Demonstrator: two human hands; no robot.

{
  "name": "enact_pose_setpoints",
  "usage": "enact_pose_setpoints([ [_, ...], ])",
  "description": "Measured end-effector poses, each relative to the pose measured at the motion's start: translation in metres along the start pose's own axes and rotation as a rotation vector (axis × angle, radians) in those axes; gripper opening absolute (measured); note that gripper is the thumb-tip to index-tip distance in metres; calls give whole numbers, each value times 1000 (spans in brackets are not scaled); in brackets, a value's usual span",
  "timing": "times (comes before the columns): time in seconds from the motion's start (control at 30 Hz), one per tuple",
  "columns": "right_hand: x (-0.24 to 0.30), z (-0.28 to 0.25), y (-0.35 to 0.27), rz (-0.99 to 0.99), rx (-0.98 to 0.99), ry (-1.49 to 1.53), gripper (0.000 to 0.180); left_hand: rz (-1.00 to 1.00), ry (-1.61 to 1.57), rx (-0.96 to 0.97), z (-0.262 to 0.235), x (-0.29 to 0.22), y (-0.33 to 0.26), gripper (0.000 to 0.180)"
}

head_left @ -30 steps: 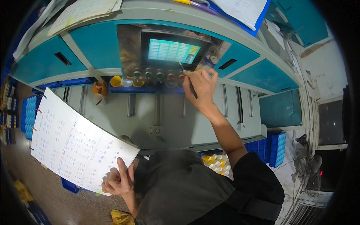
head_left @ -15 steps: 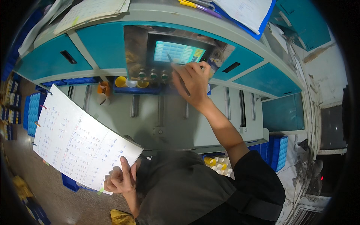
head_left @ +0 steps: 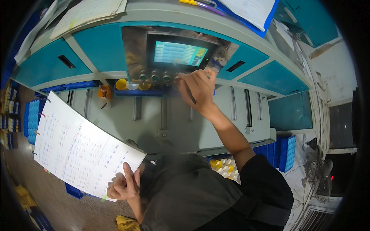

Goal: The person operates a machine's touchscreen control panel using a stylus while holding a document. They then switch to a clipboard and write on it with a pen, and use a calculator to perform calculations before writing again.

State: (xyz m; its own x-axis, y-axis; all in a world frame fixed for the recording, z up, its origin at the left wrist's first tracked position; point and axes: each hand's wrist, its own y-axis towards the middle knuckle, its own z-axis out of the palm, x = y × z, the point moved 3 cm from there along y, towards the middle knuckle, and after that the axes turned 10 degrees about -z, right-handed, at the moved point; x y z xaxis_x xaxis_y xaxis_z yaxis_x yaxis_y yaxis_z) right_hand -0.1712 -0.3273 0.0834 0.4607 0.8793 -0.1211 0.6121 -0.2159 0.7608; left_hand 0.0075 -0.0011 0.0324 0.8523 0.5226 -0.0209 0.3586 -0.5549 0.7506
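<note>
The pale grey machine top [head_left: 154, 13] carries stacked papers [head_left: 89, 14] and a blue clipboard [head_left: 243, 22].

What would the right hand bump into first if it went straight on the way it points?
Probably the lit screen: the right hand points a pen-like stick up toward it. Whether its tip touches is unclear.

No wording is legible. Handwritten rows, mostly blue, cover the ring-bound notebook [head_left: 83, 148] at left of the frame; tiny blurred characters sit in the touchscreen's [head_left: 179, 53] grid at upper centre; faint lines mark the paper sheet [head_left: 250, 11] at upper right.
</note>
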Motion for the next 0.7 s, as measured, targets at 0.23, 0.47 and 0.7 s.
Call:
enact_pose_setpoints([
  [0.23,-12,-19,-16,123,-54,-7,31,18,2,-6,-1,-1,1,49],
  [0.47,-29,-42,-22,167,-77,-183,26,9,-10,21,-2,-1,1,51],
  [0.7,-29,-44,-27,194,-68,-168,24,24,3,14,-3,-1,3,52],
])
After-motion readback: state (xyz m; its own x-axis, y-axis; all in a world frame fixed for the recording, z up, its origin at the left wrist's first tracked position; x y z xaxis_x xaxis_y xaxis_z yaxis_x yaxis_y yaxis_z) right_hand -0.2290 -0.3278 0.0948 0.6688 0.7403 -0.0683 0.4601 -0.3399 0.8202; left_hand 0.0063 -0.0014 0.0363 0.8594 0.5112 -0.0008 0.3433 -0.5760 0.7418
